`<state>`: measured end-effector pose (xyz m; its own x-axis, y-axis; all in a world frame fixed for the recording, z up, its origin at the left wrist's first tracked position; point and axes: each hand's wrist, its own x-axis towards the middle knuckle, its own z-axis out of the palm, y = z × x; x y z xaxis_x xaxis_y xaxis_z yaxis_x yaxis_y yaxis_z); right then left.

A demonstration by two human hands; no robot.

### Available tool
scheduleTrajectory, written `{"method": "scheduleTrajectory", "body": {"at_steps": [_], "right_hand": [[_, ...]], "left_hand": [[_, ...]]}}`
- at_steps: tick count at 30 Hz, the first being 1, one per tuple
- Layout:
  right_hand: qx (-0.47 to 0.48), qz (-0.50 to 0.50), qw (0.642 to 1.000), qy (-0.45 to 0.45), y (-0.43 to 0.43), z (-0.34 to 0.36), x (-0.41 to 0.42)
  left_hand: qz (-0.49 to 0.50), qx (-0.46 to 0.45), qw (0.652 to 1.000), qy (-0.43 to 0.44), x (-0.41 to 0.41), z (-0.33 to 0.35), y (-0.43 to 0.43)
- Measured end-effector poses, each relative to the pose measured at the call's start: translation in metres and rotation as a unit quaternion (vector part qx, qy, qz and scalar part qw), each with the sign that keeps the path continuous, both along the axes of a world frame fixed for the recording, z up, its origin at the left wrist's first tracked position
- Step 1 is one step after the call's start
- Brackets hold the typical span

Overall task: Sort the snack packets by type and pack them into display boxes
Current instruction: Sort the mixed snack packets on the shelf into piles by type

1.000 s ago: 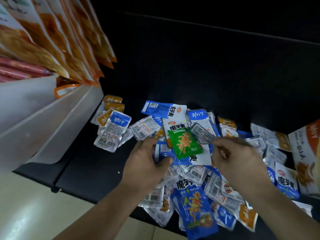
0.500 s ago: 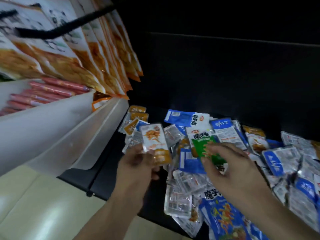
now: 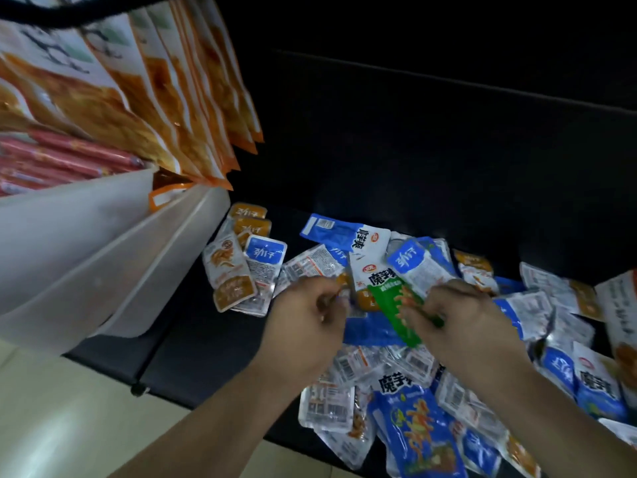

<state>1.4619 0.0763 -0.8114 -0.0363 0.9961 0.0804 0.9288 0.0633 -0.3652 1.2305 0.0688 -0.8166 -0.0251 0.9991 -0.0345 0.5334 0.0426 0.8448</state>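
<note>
Blue packet: nearest, at the pile's front, between both forearms.
Left hand: fingers curled at the pile; cannot tell if it holds anything.
Right hand: pinches the green packet, which is tilted between the hands.
Orange packets: farther left, beside the white bin.

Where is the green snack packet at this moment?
The green packet is just right of centre in the head view, above the pile of packets, pinched by the right hand; the left hand is close beside it.
</note>
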Motion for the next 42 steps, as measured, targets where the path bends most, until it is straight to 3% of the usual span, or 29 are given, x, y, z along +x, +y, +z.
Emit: {"method": "scheduleTrajectory", "body": {"at_steps": [2,6,9,19,22,28,33,37,39,42], "right_hand": [[-0.014,-0.017,1.0,0.007,0.003,0.0,0.01],[-0.094,-0.023,0.995,-0.007,0.007,0.005,0.022],[-0.157,-0.033,0.987,0.022,0.012,0.017,0.027],[-0.134,-0.116,0.974,0.142,0.0,0.02,0.036],[-0.123,-0.127,0.965,0.193,-0.004,0.026,0.034],[-0.176,-0.168,0.915,0.321,-0.003,0.03,0.029],[-0.136,-0.203,0.905,0.347,-0.002,0.024,0.033],[-0.069,-0.23,0.882,0.405,0.0,0.032,0.03],[-0.033,-0.225,0.875,0.427,0.002,0.041,0.028],[-0.007,-0.2,0.88,0.43,0.0,0.052,0.024]], "left_hand": [[-0.028,0.0,0.999,0.029,0.02,-0.002,0.02],[-0.008,-0.118,0.991,0.063,0.043,-0.012,0.046],[0.025,-0.156,0.986,0.057,0.052,-0.018,0.048],[0.122,-0.141,0.966,-0.181,0.05,-0.008,0.021],[0.122,-0.112,0.97,-0.178,0.041,-0.009,0.013],[0.114,-0.091,0.982,-0.124,0.026,-0.008,0.009],[0.212,-0.122,0.941,-0.234,0.01,0.0,0.007],[0.149,-0.133,0.944,-0.263,0.019,0.013,0.003],[0.089,-0.129,0.968,-0.198,0.03,0.01,0.006],[0.054,-0.072,0.996,0.022,0.034,-0.007,0.028]]}}
